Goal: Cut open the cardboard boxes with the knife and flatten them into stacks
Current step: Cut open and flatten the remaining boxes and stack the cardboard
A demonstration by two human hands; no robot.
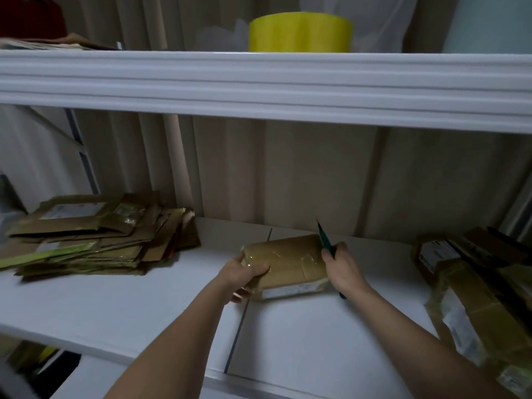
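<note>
A small taped cardboard box [290, 262] lies on the white shelf [121, 309] in the middle of the view. My left hand [244, 276] grips its left end, thumb on top. My right hand [341, 267] holds a green-handled knife [325, 240] at the box's right end, blade pointing up and away. A stack of flattened boxes [95, 237] lies at the left of the shelf. Several uncut taped boxes [472, 286] are piled at the right.
An upper white shelf [259, 82] runs across above my hands, with a yellow tape roll [299, 31] on it. A corrugated beige wall [288, 174] closes the back. A seam [240, 323] divides the shelf boards below the box.
</note>
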